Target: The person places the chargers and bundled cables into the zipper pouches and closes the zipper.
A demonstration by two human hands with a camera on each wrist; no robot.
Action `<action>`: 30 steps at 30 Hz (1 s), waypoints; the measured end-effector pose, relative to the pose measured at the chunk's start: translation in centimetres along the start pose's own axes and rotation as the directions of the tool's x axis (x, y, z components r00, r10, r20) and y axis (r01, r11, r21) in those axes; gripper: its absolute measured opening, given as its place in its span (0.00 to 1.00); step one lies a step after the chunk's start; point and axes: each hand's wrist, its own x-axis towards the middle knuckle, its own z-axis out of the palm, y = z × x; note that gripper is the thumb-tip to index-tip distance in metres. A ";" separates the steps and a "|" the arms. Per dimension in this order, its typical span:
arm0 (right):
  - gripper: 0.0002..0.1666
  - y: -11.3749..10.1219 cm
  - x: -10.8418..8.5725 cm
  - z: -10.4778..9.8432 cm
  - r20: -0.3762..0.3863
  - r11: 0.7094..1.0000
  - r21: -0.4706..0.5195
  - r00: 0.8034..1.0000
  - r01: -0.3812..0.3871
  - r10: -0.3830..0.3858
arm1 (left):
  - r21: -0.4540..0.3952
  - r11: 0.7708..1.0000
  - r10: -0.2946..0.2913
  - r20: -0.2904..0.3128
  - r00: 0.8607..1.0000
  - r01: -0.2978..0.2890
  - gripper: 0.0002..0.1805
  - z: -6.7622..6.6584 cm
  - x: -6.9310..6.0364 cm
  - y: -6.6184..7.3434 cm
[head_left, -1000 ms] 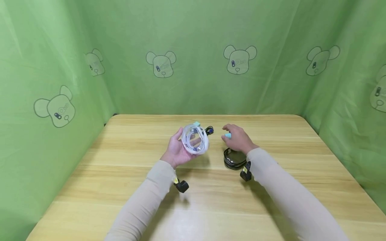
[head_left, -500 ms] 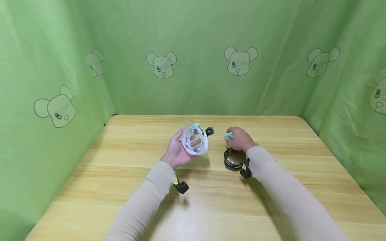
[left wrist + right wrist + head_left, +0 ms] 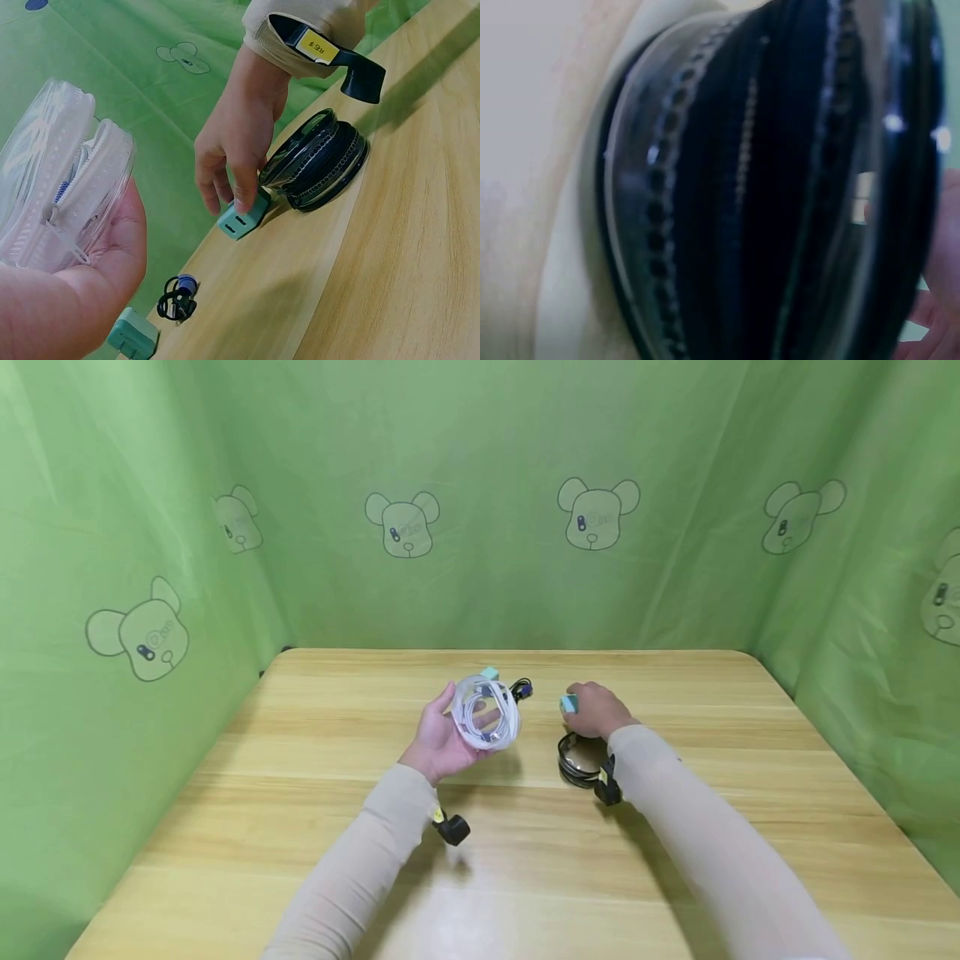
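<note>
My left hand (image 3: 440, 739) grips a round clear zip pouch (image 3: 510, 714) with a white zipper and a coiled white cable inside. In the left wrist view, that pouch (image 3: 67, 180) stands tilted on the palm. My right hand (image 3: 600, 710) pinches a teal charger (image 3: 568, 704) at the tabletop; two slots show on its face (image 3: 238, 223) in the left wrist view. Under the right wrist sits a round pouch with black trim and zipper (image 3: 576, 774). It fills most of the right wrist view, blurred (image 3: 727, 195).
Behind the left hand, a second teal charger (image 3: 490, 673) with prongs lies on the wooden table (image 3: 480, 877). Beside it is a small bundled black cable with a blue connector (image 3: 522, 690). Green curtains (image 3: 495, 585) with bear-head prints enclose the table's back and sides.
My right hand has lowered slightly and its fingers have closed around the teal charger, where they were spread over it before. The left hand and its pouch have stayed nearly still.
</note>
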 end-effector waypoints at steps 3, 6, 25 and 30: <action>0.33 0.2 0.0 0.1 -0.006 1.000 -0.002 1.000 -0.014 0.014 | 0.001 1.000 0.000 -0.008 1.000 0.000 0.39 -0.1 0.0 -0.1; 0.32 0.2 0.0 0.2 -0.013 1.000 0.007 1.000 -0.020 0.020 | -0.002 1.000 -0.006 -0.017 1.000 0.006 0.40 -0.1 0.0 -0.1; 0.31 0.6 0.0 0.5 -0.001 0.996 0.012 0.996 -0.086 0.086 | -0.009 1.000 -0.002 -0.027 1.000 0.002 0.40 0.0 0.0 -0.1; 0.32 0.5 0.0 0.5 -0.008 0.996 0.015 0.996 -0.084 0.084 | -0.008 1.000 0.000 -0.034 0.999 -0.001 0.40 -0.2 0.0 0.0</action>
